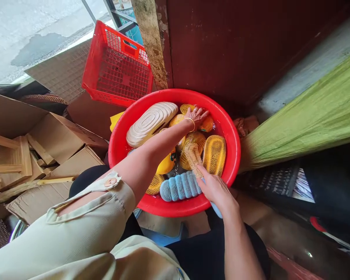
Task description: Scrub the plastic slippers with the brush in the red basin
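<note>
A red basin (175, 212) holds water and several slippers. My left hand (197, 116) reaches across to the far side, fingers spread over a yellow slipper (206, 124). In my right hand (217, 190) is a scrubbing brush (192, 153) with a pale blue handle; its bristle end lies over yellow slippers in the middle. Just beyond my right hand stands a yellow slipper, sole showing (214, 155). Nearer me lies a light blue ridged slipper (179, 186). A cream slipper (151, 122) with a ringed sole leans at the left. My left forearm partly hides a yellow slipper with a cartoon face (165, 163).
Behind the basin at left is a red plastic crate (119, 74). Cardboard boxes (61, 136) with wooden pieces (23, 155) are at the left. A dark red panel (221, 42) rises behind, and green cloth (315, 112) hangs at the right.
</note>
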Demonstrator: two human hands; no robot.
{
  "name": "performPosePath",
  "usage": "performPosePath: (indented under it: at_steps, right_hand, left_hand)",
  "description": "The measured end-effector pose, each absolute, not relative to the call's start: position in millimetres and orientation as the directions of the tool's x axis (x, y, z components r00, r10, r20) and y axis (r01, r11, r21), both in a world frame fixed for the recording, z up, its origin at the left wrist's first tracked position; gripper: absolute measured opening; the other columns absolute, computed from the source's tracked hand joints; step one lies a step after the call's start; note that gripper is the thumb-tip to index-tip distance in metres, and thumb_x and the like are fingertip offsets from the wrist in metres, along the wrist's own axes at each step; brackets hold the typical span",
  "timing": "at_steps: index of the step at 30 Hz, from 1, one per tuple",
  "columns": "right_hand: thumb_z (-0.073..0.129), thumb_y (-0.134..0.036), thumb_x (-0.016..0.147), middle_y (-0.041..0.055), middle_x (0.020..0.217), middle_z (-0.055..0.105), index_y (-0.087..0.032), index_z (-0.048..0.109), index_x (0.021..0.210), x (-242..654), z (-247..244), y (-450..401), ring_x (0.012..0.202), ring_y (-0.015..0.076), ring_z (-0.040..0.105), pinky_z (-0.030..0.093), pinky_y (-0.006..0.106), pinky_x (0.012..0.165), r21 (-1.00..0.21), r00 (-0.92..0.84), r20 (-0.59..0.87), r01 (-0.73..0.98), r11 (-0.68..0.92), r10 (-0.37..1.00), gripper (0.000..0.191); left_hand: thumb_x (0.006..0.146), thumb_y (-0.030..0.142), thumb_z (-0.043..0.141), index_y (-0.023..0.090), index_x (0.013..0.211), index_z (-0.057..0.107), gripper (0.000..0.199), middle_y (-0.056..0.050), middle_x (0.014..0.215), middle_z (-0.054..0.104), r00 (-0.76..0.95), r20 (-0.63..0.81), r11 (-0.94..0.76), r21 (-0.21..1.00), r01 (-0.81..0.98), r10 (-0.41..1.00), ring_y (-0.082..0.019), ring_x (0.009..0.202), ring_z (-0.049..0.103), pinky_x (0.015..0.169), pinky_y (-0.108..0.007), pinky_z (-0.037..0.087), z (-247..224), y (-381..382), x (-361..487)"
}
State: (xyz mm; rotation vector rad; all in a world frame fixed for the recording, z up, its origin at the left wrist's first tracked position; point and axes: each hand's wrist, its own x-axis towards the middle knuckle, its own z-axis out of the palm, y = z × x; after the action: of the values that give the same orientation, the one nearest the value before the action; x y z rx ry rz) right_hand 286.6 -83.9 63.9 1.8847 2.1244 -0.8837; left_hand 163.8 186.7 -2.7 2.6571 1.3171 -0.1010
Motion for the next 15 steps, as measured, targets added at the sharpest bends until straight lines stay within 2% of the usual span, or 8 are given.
performPosePath:
  at_steps: [3,6,10,13,15]
  right_hand:
    - [0.042,-0.031,0.104,0.0118,0.108,0.081,-0.028,0.03,0.167,286.0,65.6,-82.4,0.101,0.0327,0.076,0.054,0.037,0.08,-0.315,-0.204,-0.506,0.948,0.04,0.838,0.064]
    - [0.042,-0.03,0.104,0.0113,0.11,0.081,-0.029,0.028,0.167,285.0,65.7,-83.0,0.103,0.0324,0.076,0.053,0.038,0.083,-0.305,-0.21,-0.516,0.951,0.05,0.831,0.065]
    - [0.043,-0.031,0.103,0.0123,0.115,0.08,-0.03,0.034,0.165,284.9,62.9,-84.9,0.105,0.0326,0.075,0.053,0.039,0.086,-0.292,-0.192,-0.506,0.955,0.043,0.841,0.063]
    - [0.044,-0.031,0.102,0.013,0.119,0.078,-0.029,0.039,0.164,286.4,59.4,-85.1,0.107,0.0331,0.075,0.054,0.041,0.09,-0.326,-0.181,-0.478,0.945,0.017,0.86,0.062]
    - [0.045,-0.032,0.102,0.0125,0.124,0.077,-0.029,0.043,0.162,288.0,56.4,-84.0,0.111,0.0326,0.074,0.053,0.041,0.094,-0.373,-0.179,-0.45,0.928,-0.002,0.875,0.06]
  left_hand:
    - [0.079,0.021,0.067,0.018,0.163,0.034,0.091,-0.023,0.162,0.041,0.63,-0.137,-0.618,0.126,0.776,0.764,-0.043,0.146,0.04,0.119,-0.06,0.028,-2.3,185.1,159.3]
    - [0.084,0.023,0.064,0.02,0.161,0.039,0.081,-0.018,0.159,0.047,0.69,-0.098,-0.665,0.202,0.719,0.717,-0.037,0.144,0.045,0.119,-0.053,0.033,7.0,179.9,148.2]
    - [0.09,0.029,0.061,0.021,0.162,0.037,0.076,-0.014,0.165,0.041,0.785,0.14,-0.772,0.349,0.532,0.604,-0.031,0.151,0.039,0.124,-0.047,0.032,37.2,169.5,122.3]
    - [0.094,0.036,0.058,0.024,0.163,0.036,0.073,-0.011,0.167,0.038,0.793,0.35,-0.844,0.405,0.352,0.499,-0.03,0.155,0.035,0.126,-0.048,0.029,69.5,152.8,95.6]
    - [0.094,0.044,0.061,0.024,0.162,0.037,0.075,-0.011,0.166,0.04,0.758,0.436,-0.846,0.454,0.28,0.485,-0.032,0.155,0.034,0.126,-0.049,0.03,89.1,134.5,77.0]
